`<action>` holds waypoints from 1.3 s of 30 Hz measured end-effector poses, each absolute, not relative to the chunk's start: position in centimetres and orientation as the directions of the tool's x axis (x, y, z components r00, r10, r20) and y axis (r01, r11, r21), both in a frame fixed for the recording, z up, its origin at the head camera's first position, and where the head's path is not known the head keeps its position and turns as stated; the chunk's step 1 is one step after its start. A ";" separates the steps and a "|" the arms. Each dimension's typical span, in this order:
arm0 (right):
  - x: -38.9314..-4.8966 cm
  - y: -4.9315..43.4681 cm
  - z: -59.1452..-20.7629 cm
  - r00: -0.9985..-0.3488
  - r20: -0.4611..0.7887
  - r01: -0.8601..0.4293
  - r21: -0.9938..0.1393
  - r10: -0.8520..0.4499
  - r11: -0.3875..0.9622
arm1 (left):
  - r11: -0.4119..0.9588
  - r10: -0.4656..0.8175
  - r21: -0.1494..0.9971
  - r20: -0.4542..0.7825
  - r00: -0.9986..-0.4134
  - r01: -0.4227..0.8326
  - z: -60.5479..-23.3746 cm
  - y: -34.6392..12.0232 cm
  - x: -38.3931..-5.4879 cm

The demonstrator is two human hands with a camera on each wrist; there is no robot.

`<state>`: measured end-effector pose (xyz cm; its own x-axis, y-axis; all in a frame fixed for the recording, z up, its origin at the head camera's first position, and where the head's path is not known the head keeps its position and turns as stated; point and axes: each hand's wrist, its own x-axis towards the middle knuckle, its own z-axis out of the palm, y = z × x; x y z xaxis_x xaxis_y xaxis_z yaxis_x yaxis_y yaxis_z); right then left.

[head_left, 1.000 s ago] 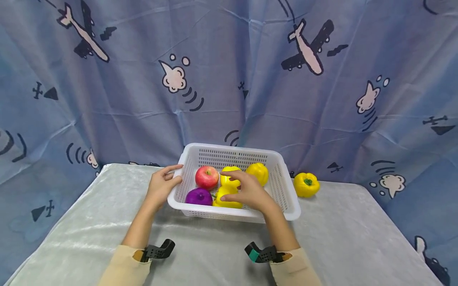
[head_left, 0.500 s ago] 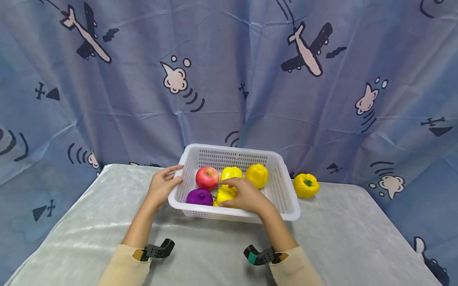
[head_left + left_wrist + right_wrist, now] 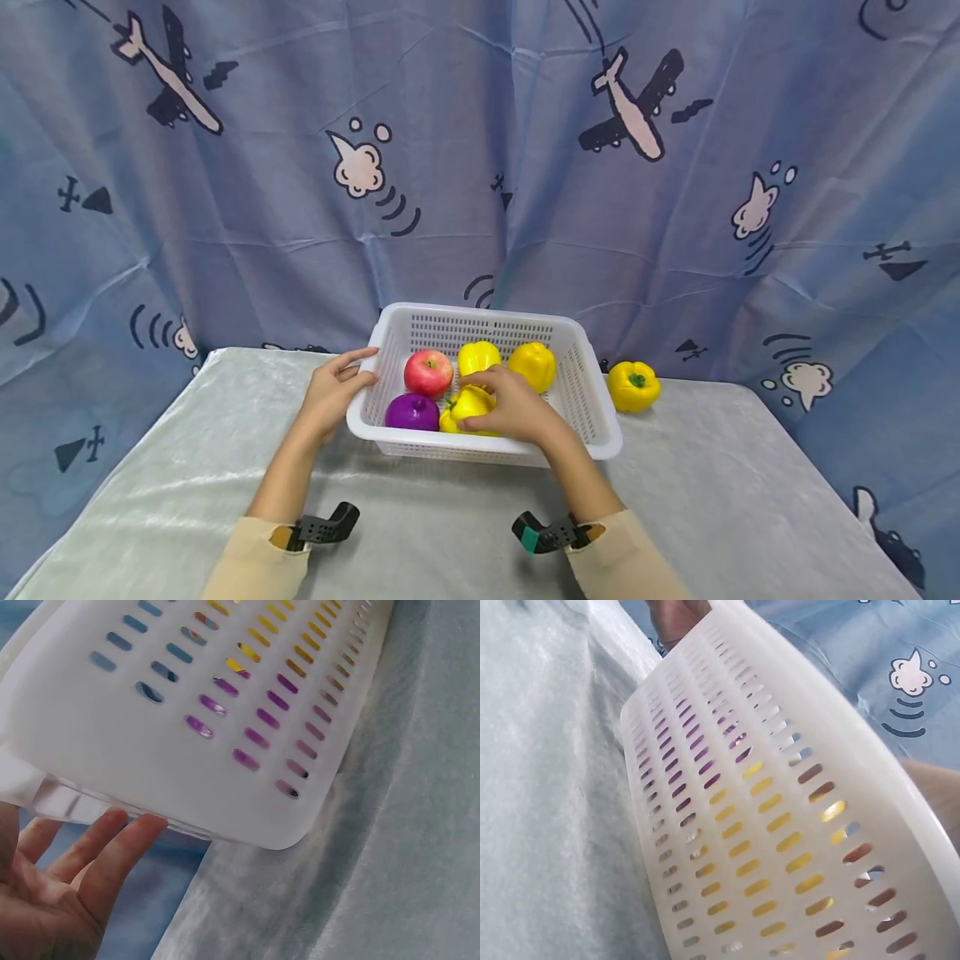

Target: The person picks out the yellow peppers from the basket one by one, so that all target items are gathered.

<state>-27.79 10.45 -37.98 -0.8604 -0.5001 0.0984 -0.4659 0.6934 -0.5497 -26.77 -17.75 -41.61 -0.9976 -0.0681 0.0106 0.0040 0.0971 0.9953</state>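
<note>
A white perforated basket (image 3: 450, 443) stands on the table. My left hand (image 3: 333, 392) holds its left rim; in the left wrist view, fingertips (image 3: 146, 825) touch the basket's edge from outside. Inside the basket, my right hand (image 3: 517, 408) grips a yellow bell pepper (image 3: 471, 403) near the front wall, thumb at the front and fingers behind. The hand covers the pepper's right part. To its left lie a red apple (image 3: 428, 373) and a purple, onion-like vegetable (image 3: 412, 412). In the right wrist view, the basket wall (image 3: 705, 780) hides most of the grip.
Two more yellow bell peppers, one at the back middle (image 3: 478, 357) and one to its right (image 3: 532, 367), sit in the basket. Another yellow bell pepper (image 3: 633, 387) lies on the table outside the right wall. A blue patterned curtain (image 3: 450, 167) hangs behind the table (image 3: 697, 500).
My right thumb and fingers have come down and closed on the front bell pepper, whose stem now shows more. The left hand keeps its place on the rim. The head view has shifted slightly.
</note>
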 end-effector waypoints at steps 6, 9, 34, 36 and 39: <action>-27.6 11.1 -37.7 -0.881 0.181 -0.449 -0.607 -0.436 0.656 | 0.083 -0.036 0.997 0.002 -0.999 -0.001 -41.8 -17.8 -27.0; -27.5 11.3 -37.5 -0.874 0.240 -0.476 -0.593 -0.422 0.650 | 0.069 -0.035 0.998 -0.003 -0.999 -0.005 -41.8 -17.8 -27.1; -24.9 13.8 -36.9 -0.854 0.356 -0.516 -0.484 -0.380 0.707 | 0.034 -0.035 0.999 -0.040 -0.999 -0.041 -41.9 -17.9 -26.6; -24.7 14.2 -36.8 -0.854 0.372 -0.514 -0.499 -0.363 0.698 | 0.034 -0.030 0.999 -0.030 -0.999 -0.031 -41.8 -18.1 -26.6; -24.3 14.8 -36.5 -0.854 0.389 -0.514 -0.525 -0.346 0.678 | 0.034 -0.024 0.999 -0.023 -0.999 -0.024 -41.8 -18.4 -26.6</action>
<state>-24.34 14.81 -36.46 -0.8540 -0.3456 0.3888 -0.5137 0.6785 -0.5252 -26.59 -18.35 -41.77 -0.9995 -0.0240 -0.0229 -0.0237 0.0344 0.9991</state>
